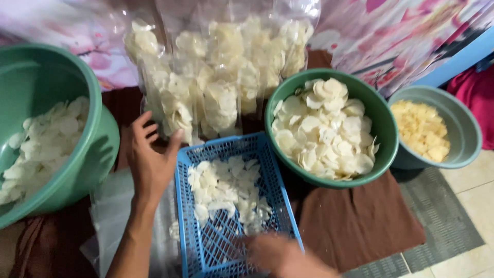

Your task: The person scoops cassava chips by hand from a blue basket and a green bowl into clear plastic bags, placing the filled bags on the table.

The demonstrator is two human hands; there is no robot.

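**Chips in blue basket: gathering by hand**

Item: pale chips point(226, 188), loose in the blue basket point(188, 206), the landmark, at centre front.
Step, as judged: scooping chips out for bagging; the next move calls for a handful lifted clear.
Right hand point(278, 255): at basket's near end, among chips; blurred, grip cannot be told.
Left hand point(150, 154): at basket's left rim, fingers spread, holding nothing.
Behind basket: filled bags point(216, 77). Right: green bowl point(383, 149), grey bowl point(463, 134). Left: green tub point(98, 154).

A home floor workspace is indicated: tiled floor point(476, 190), brown cloth point(355, 219) beneath the blue basket point(226, 206), floral fabric point(391, 36) behind it.
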